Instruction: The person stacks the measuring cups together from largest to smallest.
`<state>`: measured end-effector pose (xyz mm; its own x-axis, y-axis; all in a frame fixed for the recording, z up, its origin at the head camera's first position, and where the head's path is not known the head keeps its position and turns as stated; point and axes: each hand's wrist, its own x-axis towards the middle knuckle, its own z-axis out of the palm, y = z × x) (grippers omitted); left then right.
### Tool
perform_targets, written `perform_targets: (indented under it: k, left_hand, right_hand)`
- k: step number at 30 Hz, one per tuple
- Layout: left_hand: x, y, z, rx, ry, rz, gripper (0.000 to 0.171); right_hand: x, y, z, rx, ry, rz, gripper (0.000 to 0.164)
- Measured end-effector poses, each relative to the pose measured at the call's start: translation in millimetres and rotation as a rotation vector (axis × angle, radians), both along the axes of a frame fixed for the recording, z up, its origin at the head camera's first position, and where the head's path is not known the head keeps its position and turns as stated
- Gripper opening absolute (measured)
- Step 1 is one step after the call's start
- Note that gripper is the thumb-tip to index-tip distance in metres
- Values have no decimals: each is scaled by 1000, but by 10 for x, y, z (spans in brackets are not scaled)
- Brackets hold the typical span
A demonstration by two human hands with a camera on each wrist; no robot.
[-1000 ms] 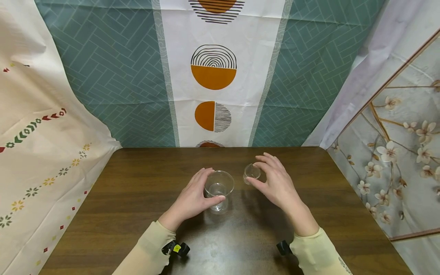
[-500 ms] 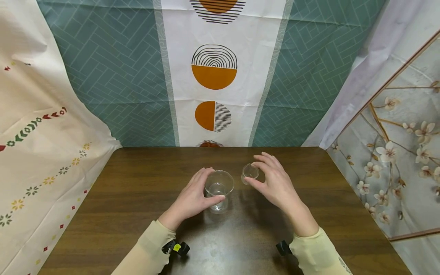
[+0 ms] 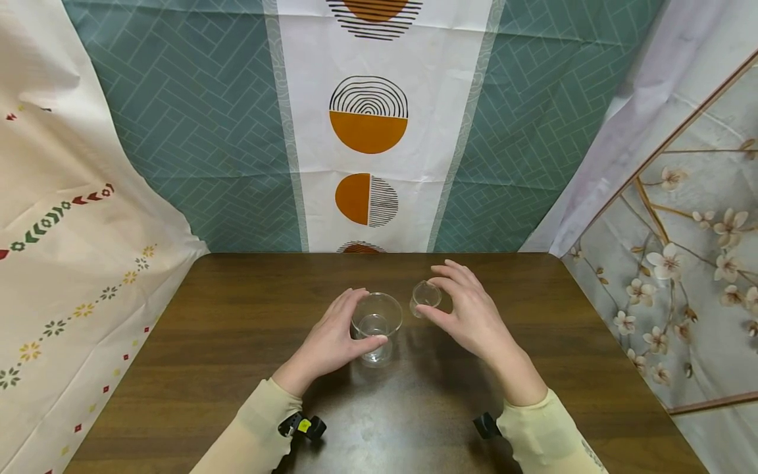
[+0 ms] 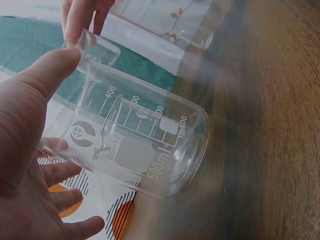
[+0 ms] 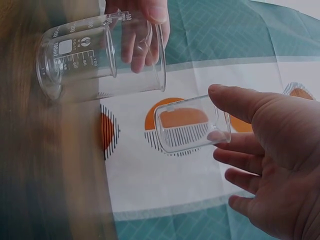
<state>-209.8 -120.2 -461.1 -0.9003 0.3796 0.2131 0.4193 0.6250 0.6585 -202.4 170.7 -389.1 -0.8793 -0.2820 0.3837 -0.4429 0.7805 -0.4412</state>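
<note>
My left hand (image 3: 328,339) grips the large glass beaker (image 4: 135,152), marked 500 ml, at its rim, with the thumb on the near side. It stands upright on the table, and a smaller beaker (image 5: 65,48) marked 100 ml sits inside it. To the right, my right hand (image 3: 468,313) pinches a small clear beaker (image 5: 182,125) at its rim between thumb and index finger. That small beaker is held up off the table, mouth upward, level with the large beaker's rim and a short way from it. The other right fingers are spread loosely.
The brown wooden table (image 3: 254,303) ends at a back edge against a hanging curtain (image 3: 237,164) with orange circles. A cream patterned cloth (image 3: 89,276) hangs at the left, a floral cloth (image 3: 669,296) at the right. Each wrist wears a black camera (image 3: 487,426).
My right hand has drifted a little left with the small beaker, nearer the large one. The left hand and the large beaker have stayed in place.
</note>
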Motion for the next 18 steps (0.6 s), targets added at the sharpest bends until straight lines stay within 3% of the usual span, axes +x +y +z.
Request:
perform_targets:
  k: [18]
  left_hand:
    - [12,2,23,3,-25,2,95]
  right_hand:
    - [20,-101,80,2,11,43,54]
